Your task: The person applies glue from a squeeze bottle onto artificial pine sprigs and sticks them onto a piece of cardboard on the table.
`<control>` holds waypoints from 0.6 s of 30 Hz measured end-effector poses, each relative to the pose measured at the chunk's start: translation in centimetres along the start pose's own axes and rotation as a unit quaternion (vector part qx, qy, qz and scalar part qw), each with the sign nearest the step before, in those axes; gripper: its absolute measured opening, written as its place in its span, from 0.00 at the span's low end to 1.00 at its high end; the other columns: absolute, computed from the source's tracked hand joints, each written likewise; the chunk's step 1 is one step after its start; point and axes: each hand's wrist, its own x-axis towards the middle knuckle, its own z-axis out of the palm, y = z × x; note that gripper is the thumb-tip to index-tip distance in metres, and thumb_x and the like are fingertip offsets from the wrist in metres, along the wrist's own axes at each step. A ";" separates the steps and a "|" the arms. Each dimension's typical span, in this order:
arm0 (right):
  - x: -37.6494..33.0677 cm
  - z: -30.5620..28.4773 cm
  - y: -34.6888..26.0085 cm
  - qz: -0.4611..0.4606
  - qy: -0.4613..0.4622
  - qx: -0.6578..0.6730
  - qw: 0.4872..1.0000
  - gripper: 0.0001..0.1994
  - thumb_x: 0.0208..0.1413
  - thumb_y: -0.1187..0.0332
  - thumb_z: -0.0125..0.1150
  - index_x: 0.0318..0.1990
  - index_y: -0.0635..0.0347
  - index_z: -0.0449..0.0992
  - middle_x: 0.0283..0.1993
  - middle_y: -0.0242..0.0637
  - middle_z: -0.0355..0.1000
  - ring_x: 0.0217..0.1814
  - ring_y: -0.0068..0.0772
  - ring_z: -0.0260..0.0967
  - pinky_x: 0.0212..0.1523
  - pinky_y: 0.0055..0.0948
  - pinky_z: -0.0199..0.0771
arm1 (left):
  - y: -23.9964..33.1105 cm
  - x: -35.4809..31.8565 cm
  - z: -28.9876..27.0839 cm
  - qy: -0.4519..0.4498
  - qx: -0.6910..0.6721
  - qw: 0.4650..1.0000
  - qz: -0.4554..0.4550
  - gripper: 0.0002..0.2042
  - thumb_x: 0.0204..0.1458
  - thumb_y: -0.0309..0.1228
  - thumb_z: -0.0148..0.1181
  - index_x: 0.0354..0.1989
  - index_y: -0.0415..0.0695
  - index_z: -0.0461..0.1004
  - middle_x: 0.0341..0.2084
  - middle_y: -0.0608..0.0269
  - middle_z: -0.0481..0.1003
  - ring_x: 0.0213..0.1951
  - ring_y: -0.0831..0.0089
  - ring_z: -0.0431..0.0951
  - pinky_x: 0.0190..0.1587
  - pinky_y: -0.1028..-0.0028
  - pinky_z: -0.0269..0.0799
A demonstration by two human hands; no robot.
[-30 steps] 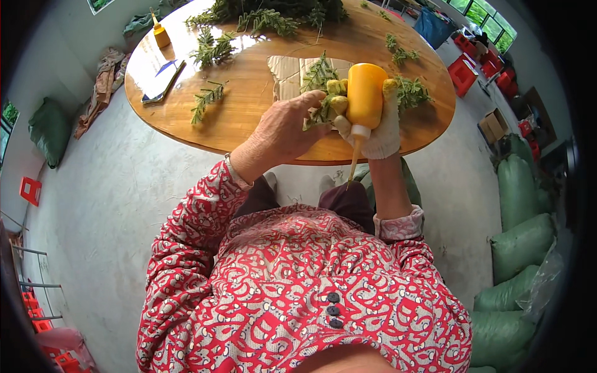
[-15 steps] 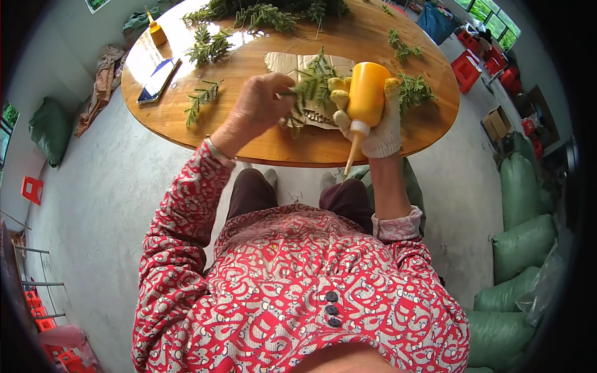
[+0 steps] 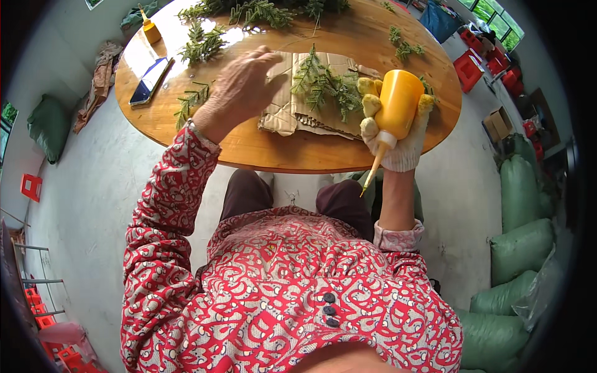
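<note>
My left hand [image 3: 242, 87] is bare and open, fingers stretched out over the left edge of a cardboard sheet [image 3: 278, 118]; nothing is in it. A green artificial fir sprig [image 3: 323, 84] lies on that cardboard, between my two hands. In a white work glove with yellowed fingertips, my right hand [image 3: 398, 140] is closed around a yellow squeeze glue bottle [image 3: 400, 102]. The bottle is tipped over, its long thin nozzle [image 3: 373, 169] pointing down toward me beyond the table's near edge. Another small sprig [image 3: 191, 102] lies left of my left hand.
The round wooden table [image 3: 249, 154] also bears a phone [image 3: 151, 81], a smaller yellow bottle [image 3: 150, 30] and several fir sprigs [image 3: 264, 13] at its far side. Green sacks [image 3: 521, 245] line the right, near red stools [image 3: 467, 68]. A dark green bag [image 3: 50, 127] stands at the left.
My left hand has let go of the fir sprig, which now lies on the cardboard, and has moved left and opened. My right hand has shifted right with the glue bottle.
</note>
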 end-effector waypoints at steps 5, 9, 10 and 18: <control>0.9 -6.1 3.6 0.036 -0.034 0.035 0.998 0.33 0.50 0.45 0.60 0.56 0.61 0.64 0.56 0.50 0.61 0.46 0.39 0.66 0.31 0.36 0.73 | -4.1 -2.3 8.2 -0.092 -0.040 0.995 -0.012 0.31 0.47 0.39 0.59 0.58 0.37 0.61 0.45 0.42 0.67 0.41 0.51 0.73 0.44 0.65 0.71; 2.3 -14.3 8.4 0.017 -0.030 0.039 0.999 0.34 0.49 0.45 0.61 0.57 0.60 0.62 0.58 0.49 0.59 0.47 0.39 0.65 0.32 0.36 0.73 | -9.5 -5.3 15.0 -0.143 -0.105 0.984 -0.009 0.30 0.46 0.38 0.59 0.57 0.36 0.61 0.45 0.41 0.66 0.42 0.49 0.72 0.44 0.62 0.70; 2.6 -16.0 9.5 0.011 -0.030 0.038 0.999 0.35 0.49 0.45 0.61 0.57 0.60 0.62 0.58 0.49 0.59 0.47 0.39 0.65 0.32 0.36 0.73 | -10.7 -5.9 16.5 -0.158 -0.127 0.979 -0.008 0.30 0.46 0.38 0.60 0.57 0.36 0.60 0.45 0.40 0.66 0.42 0.49 0.72 0.44 0.61 0.70; 2.6 -15.4 10.4 -0.009 0.007 0.023 1.000 0.38 0.47 0.45 0.63 0.58 0.62 0.59 0.54 0.49 0.63 0.41 0.43 0.68 0.36 0.36 0.76 | -9.7 -4.6 18.5 -0.153 -0.227 0.962 0.015 0.30 0.46 0.36 0.60 0.56 0.36 0.59 0.46 0.40 0.65 0.43 0.48 0.71 0.46 0.59 0.69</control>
